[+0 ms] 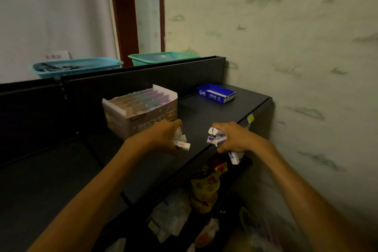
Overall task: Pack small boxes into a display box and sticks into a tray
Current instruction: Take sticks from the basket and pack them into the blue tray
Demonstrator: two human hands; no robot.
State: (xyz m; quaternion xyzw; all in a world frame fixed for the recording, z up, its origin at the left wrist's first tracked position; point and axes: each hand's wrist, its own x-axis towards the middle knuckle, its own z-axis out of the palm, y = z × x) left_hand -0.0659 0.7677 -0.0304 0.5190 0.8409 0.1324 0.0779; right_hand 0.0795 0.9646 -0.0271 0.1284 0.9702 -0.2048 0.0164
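A display box (122,122) packed with rows of small pastel boxes stands on the black shelf top (204,112). Farther back, near the wall, lies a blue tray (216,93), open and shallow. My left hand (163,135) grips a few small white sticks (182,145) just in front of the display box. My right hand (231,139) holds a bunch of white and blue sticks (215,139) above the shelf's front edge. One of them points down below the palm.
A black back panel (122,82) runs behind the shelf. Beyond it sit a blue basket (77,66) and a green basket (161,57). A patterned wall (306,47) bounds the right side. Packaged goods (206,186) fill the lower shelves.
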